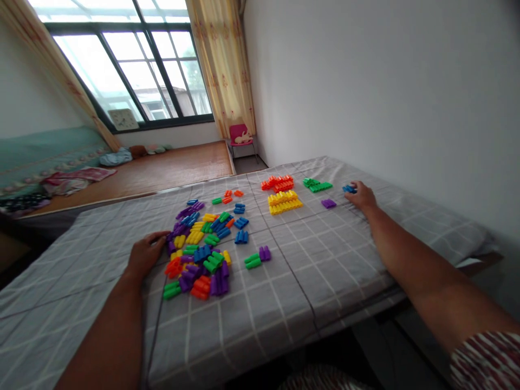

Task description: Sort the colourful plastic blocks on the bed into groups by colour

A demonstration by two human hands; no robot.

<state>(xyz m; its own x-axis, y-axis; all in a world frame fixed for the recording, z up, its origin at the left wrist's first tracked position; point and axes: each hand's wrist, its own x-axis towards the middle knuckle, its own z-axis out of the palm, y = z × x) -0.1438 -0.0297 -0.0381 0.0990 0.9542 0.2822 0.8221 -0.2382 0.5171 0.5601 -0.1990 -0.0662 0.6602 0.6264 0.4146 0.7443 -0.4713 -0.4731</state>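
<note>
My right hand (pixel 362 197) is closed on a blue piece (pixel 348 189) at the right of the table. My left hand (pixel 148 250) rests at the left edge of a mixed pile, its fingertips touching purple pieces (pixel 171 246); what they hold, if anything, is hidden. Blue, green, yellow, orange and purple pieces make up the pile. Sorted groups lie towards the right: orange (pixel 278 183), yellow (pixel 285 202), green (pixel 317 186) and a small purple piece (pixel 329 203). Near the middle, a green piece (pixel 252 261) touches a purple one (pixel 265 253).
A checked grey cloth (pixel 260 314) covers the table. Behind it are a low wooden platform (pixel 182 165) with clothes, a pink chair (pixel 239 132) holding a soft toy, and a window with curtains. A white wall stands along the right.
</note>
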